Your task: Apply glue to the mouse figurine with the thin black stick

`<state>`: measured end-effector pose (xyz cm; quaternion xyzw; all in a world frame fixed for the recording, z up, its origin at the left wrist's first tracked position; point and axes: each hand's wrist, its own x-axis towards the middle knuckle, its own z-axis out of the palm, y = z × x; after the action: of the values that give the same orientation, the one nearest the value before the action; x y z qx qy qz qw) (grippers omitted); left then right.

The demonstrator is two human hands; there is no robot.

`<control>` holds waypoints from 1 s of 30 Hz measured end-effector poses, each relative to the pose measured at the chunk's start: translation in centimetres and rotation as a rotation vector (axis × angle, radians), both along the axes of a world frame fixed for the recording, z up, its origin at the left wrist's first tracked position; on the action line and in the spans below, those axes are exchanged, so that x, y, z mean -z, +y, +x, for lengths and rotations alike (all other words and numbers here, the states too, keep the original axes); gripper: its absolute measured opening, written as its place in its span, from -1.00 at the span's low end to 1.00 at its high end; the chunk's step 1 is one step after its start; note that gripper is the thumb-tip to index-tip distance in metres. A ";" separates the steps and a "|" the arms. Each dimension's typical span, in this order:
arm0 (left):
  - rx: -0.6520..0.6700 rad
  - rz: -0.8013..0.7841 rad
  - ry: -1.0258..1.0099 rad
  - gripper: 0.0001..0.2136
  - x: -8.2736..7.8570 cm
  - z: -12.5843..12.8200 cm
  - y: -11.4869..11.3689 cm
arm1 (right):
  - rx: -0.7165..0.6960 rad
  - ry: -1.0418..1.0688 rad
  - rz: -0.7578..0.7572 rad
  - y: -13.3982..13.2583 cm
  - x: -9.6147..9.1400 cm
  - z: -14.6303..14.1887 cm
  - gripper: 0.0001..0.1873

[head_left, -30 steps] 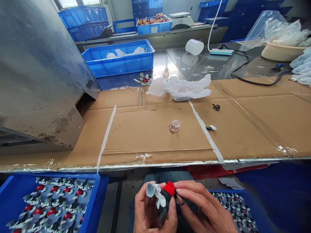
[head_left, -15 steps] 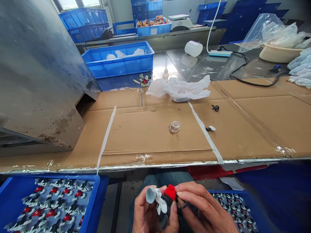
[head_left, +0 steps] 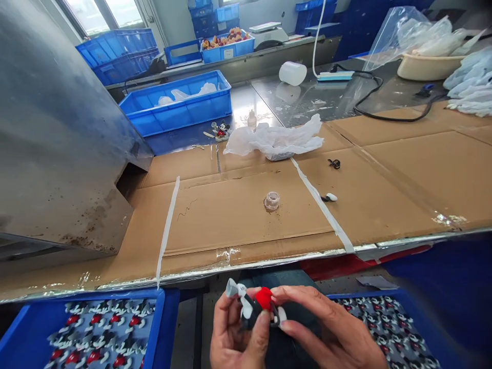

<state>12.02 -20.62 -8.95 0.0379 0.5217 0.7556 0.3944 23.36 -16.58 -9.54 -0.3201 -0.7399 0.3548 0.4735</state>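
Below the table's front edge, both my hands hold a small cartoon mouse figure [head_left: 254, 305], black with a red middle, white gloves and a grey cup-shaped end. My left hand [head_left: 235, 337] wraps round its lower body with the thumb pressed on the front. My right hand [head_left: 326, 333] pinches the figure's right side, by a white part, with thumb and forefinger. On either side of my lap stands a blue crate [head_left: 159, 328] and another blue crate [head_left: 388, 328], each filled with several like figures lying flat.
A cardboard-covered table [head_left: 249, 210] carries a small clear pot [head_left: 271, 200], a crumpled plastic bag [head_left: 274, 139], loose small parts [head_left: 329, 197] and one finished figure [head_left: 220, 131]. A grey metal housing [head_left: 57, 128] fills the left. Blue bins [head_left: 180, 105], a cable [head_left: 384, 115] and bagged goods lie behind.
The view has tilted down and shifted slightly. My hands have turned the figure a little, and a white part now shows at my right fingertips.
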 end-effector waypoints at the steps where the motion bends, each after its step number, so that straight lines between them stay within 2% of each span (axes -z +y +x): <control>1: 0.036 0.008 -0.093 -0.58 0.2 -0.4 0.1 | -0.005 0.006 -0.020 0.0 0.0 0.1 -0.60; 4: 0.180 0.039 -0.338 -0.60 0.9 -1.2 0.2 | -0.025 0.031 -0.090 0.0 0.1 0.3 -0.64; 8: 0.328 0.049 -0.497 -0.60 1.2 -1.5 0.2 | -0.042 0.074 -0.152 -0.1 -0.1 0.4 -0.63; 16: 0.379 0.045 -0.560 -0.65 0.6 -1.2 0.4 | -0.046 0.133 -0.206 0.0 -0.3 0.3 -0.57; 20: 0.301 -0.003 -0.370 -0.63 0.8 -1.3 0.4 | -0.053 0.183 -0.321 0.2 -0.4 0.2 -0.65; 24: 0.061 -0.063 0.014 -0.56 0.5 -1.1 0.4 | -0.081 0.182 -0.481 0.1 -0.1 0.2 -0.73; 27: -0.037 -0.120 0.205 -0.52 0.2 -0.7 0.4 | -0.062 0.161 -0.478 -0.2 0.2 0.2 -0.76; 30: -0.015 -0.137 0.318 -0.53 0.6 -0.4 0.2 | -0.030 0.150 -0.376 -0.4 0.3 0.2 -0.67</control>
<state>11.61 -20.46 -9.55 0.1261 0.6281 0.7056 0.3029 23.52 -16.99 -9.88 -0.3646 -0.6280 0.5164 0.4538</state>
